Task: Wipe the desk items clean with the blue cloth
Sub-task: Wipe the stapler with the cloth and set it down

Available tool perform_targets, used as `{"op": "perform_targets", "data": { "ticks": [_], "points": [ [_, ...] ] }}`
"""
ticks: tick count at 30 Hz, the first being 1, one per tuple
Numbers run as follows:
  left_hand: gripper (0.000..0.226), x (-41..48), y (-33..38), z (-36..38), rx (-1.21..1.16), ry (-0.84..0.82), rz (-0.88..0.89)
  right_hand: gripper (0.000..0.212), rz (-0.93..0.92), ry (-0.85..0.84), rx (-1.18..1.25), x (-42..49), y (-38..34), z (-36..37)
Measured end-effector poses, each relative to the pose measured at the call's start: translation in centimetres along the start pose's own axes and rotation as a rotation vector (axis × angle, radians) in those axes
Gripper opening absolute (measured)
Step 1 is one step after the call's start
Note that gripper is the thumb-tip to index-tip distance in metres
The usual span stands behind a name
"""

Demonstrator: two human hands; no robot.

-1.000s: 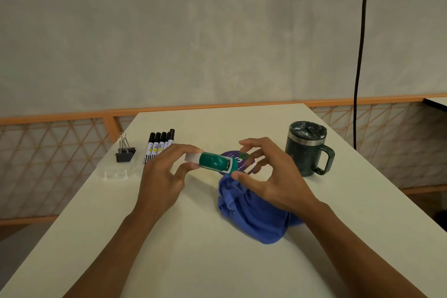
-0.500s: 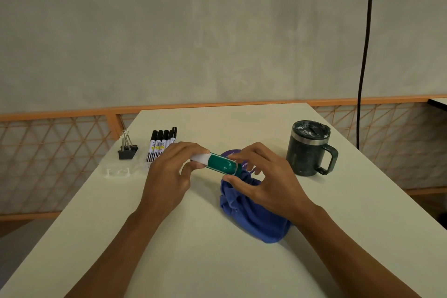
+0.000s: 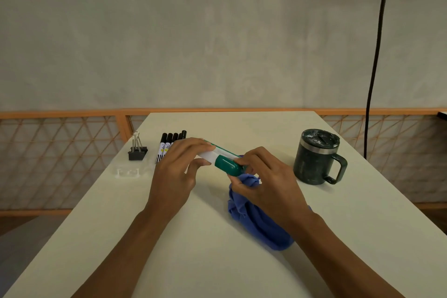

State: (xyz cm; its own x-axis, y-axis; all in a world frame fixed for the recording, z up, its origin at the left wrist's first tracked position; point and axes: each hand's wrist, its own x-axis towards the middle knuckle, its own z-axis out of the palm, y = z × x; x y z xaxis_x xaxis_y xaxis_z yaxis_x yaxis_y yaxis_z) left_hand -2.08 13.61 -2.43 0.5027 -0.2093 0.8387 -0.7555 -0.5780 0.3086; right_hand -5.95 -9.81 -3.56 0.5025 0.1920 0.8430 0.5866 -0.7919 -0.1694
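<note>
Currently you hold a green-and-white tube (image 3: 227, 163) between both hands, a little above the white desk (image 3: 198, 264) and near its middle. Your left hand (image 3: 174, 172) pinches the white end, fingers curled over the top and thumb underneath. Your right hand (image 3: 266, 184) closes its fingertips and thumb around the rounded green end, so the two hands sit close together, joined by the tube, which runs tilted from upper left to lower right.

Your blue cloth (image 3: 262, 225) lies bunched on the desk directly under your right hand and wrist. Its upper folds rise to meet your thumb just below the green end. Whether your right hand also grips a fold of it, the view does not let me tell.

To your left, a row of black-capped markers (image 3: 168, 144) lies side by side, partly hidden behind your left fingers. Just beside them stands a black binder clip (image 3: 137, 151) with its wire handles upright, and a small clear plastic piece (image 3: 128, 173) lies in front of the clip.

On your right, well apart from the cloth, a dark green mug (image 3: 313, 159) with a lid stands upright, handle turned to the right. Beyond the desk an orange lattice railing (image 3: 60, 157) runs below a pale wall, and a black cable (image 3: 376, 55) hangs down at the right.
</note>
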Motion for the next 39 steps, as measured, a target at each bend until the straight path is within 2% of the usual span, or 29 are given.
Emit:
{"op": "perform_targets", "data": {
  "ticks": [4, 7, 10, 12, 15, 18, 21, 24, 27, 29, 33, 39],
  "points": [
    [0.03, 0.1, 0.4, 0.1, -0.014, 0.007, 0.006, 0.025, 0.01, 0.056, 0.002, -0.1, -0.1, 0.3],
    [0.04, 0.1, 0.9, 0.1, -0.038, 0.02, -0.074, 0.026, -0.002, 0.103, 0.009, -0.1, -0.1, 0.4],
    [0.044, 0.2, 1.8, 0.0, -0.131, 0.076, -0.304, 0.026, -0.032, 0.128, -0.014, -0.1, -0.1, 0.2],
    [0.037, 0.2, 2.5, 0.2, -0.242, 0.084, -0.5, 0.026, -0.053, 0.148, -0.039, -0.1, 0.0, 0.0],
    [0.021, 0.3, 2.9, 0.6, -0.464, 0.004, -0.722, 0.026, -0.084, 0.151, -0.069, -0.3, 0.2, -0.2],
    [0.014, 0.6, 3.5, 0.6, -0.694, -0.025, -0.826, 0.026, -0.124, 0.128, -0.09, -0.6, 0.7, -0.3],
    [0.024, 1.0, 4.3, 0.5, -0.844, -0.035, -0.878, 0.028, -0.178, 0.106, -0.086, -0.9, 0.9, -0.2],
    [0.042, 0.8, 4.3, 0.7, -0.896, 0.0, -0.947, 0.027, -0.233, 0.051, -0.056, -1.3, 0.8, 0.4],
    [0.039, 0.9, 3.8, 0.8, -0.904, 0.075, -1.021, 0.028, -0.262, -0.016, -0.028, -1.5, 0.5, 1.0],
    [0.036, 0.9, 3.4, 0.6, -0.888, 0.11, -1.045, 0.032, -0.186, -0.054, 0.059, -1.3, 0.3, 0.8],
    [0.037, 1.2, 2.2, 0.2, -0.803, 0.19, -1.046, 0.015, 0.109, -0.114, 0.328, -0.6, 1.2, -1.1],
    [0.031, 0.9, 1.1, 0.0, -0.672, 0.225, -1.035, 0.034, 0.161, -0.477, 0.244, -0.6, 4.5, -3.0]
  ]
}}
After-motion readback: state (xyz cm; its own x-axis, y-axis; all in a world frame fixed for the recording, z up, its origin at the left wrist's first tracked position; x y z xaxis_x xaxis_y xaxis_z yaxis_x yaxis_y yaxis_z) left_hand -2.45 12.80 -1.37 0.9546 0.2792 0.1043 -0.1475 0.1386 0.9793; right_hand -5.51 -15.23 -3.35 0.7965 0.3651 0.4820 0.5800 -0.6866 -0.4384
